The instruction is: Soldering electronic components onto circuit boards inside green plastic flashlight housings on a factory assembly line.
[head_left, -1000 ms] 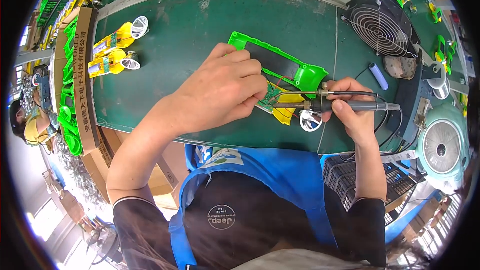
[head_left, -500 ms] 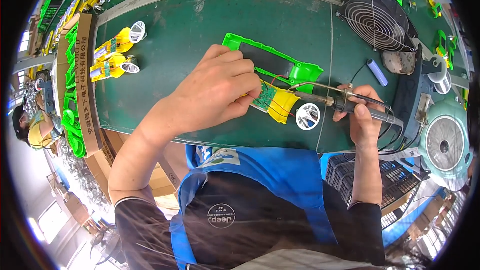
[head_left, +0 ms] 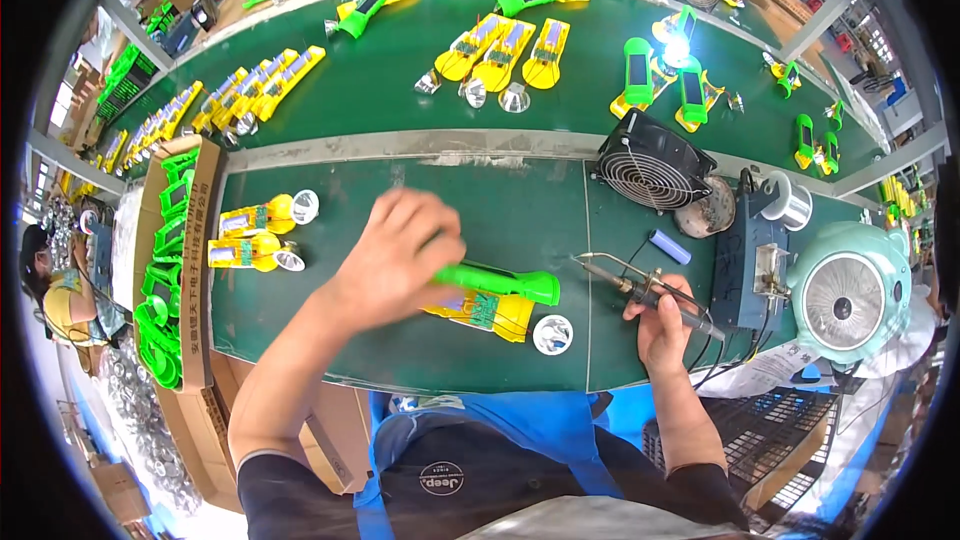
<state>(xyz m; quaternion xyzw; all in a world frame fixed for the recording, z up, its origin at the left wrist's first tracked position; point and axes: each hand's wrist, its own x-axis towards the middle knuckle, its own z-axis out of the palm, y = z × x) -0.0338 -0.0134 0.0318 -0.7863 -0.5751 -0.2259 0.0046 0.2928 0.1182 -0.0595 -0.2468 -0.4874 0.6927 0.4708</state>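
Note:
My left hand, partly blurred, is closed at the left end of a green flashlight housing. That housing is tipped on its side above a yellow housing half, which carries a green circuit board with thin wires. A round silver reflector lies at the yellow half's right end. My right hand is wrapped round a soldering iron. Its tip points left, apart from the housing, with a thin metal tube running beside it. Behind the iron lies a blue-violet battery cell.
At left, a cardboard box holds green housings beside two yellow assemblies. A black fan, solder spool, dark blue soldering station and mint-green fan stand right. Beyond the metal rail, a green belt carries flashlights.
The view has tilted up, showing more of the belt. The green housing has gone from lying flat behind the yellow half to tipped over it. The iron's tip has drawn away from the board.

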